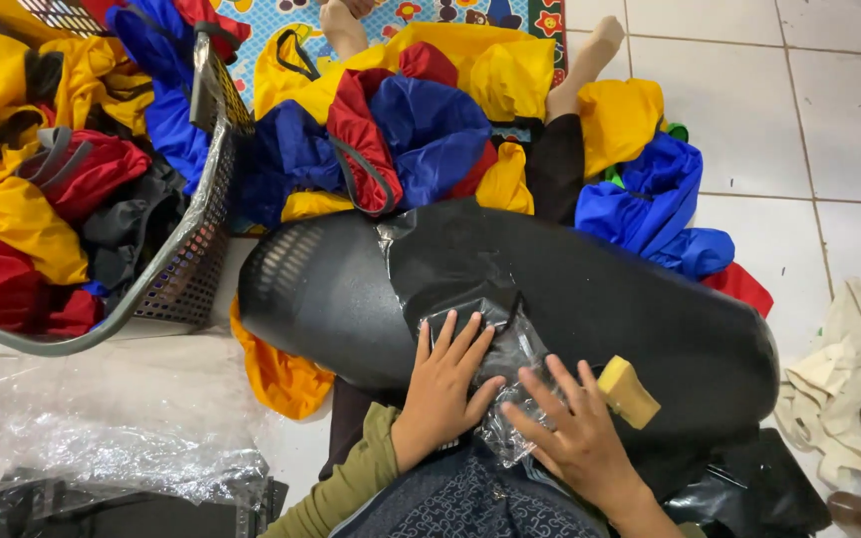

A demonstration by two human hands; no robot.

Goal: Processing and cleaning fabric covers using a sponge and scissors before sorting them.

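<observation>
On lap board [590, 289]: black folded bag in clear plastic sleeve [495, 349], pressed flat under left hand [447, 379] and right hand [572, 430], grips open-palmed, holding nothing; packing step, sleeve next needs smoothing shut.

White tiled floor [829, 120] carries everything. Patterned mat [391, 15] at top centre, loose heap of yellow, blue and red bags [421, 130] on it, spilling right onto the tiles. Grey mesh basket [186, 264] at upper left, tipped, packed with the same kind of bags. Clear plastic sheets [122, 428] at lower left, black items [102, 513] under them. Cream cloth bags [849, 389] at right edge. Black plastic bundle [749, 488] at lower right.
</observation>
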